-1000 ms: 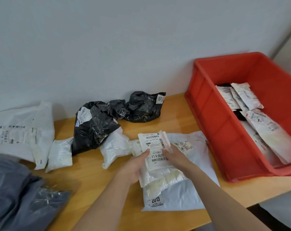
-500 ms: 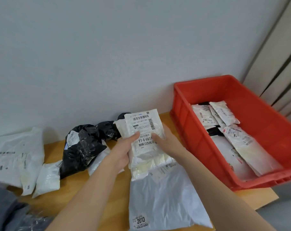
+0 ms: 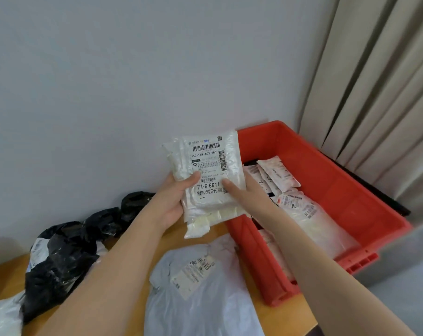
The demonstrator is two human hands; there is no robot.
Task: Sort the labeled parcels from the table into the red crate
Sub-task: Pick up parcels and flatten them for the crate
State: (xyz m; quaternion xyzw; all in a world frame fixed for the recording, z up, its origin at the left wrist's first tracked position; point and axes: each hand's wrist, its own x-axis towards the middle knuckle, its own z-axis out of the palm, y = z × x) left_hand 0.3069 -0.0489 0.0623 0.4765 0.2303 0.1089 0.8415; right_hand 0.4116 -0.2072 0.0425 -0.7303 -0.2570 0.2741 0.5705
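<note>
A: We see a flat white plastic parcel (image 3: 207,187) with a printed shipping label, held upright in the air over the near-left corner of the red plastic crate (image 3: 365,209). Label faces us: barcodes, "159-159-A03-280", "71-6-6611". Its lower end looks cream-coloured through the film.

B: Hands?

A: Left hand (image 3: 174,200) grips the parcel's left edge, thumb on the label. Right hand (image 3: 244,192) holds the right edge, thumb on the front, fingers hidden behind the parcel.

B: What can't we read?

A: The small print on the label is too fine. The crate's far-left wall is behind the parcel, and our right forearm covers part of its contents. Crate parcels overlap, so we can't give a firm count; we make out at least three white labeled packets (image 3: 278,173).

B: On the wooden table (image 3: 7,272)?

A: One grey-white poly mailer (image 3: 205,299) with a label, near, cut off at the bottom edge. Two crumpled black plastic bags (image 3: 60,263), left. One white bag (image 3: 2,316) at the far-left corner, mostly out of frame.
</note>
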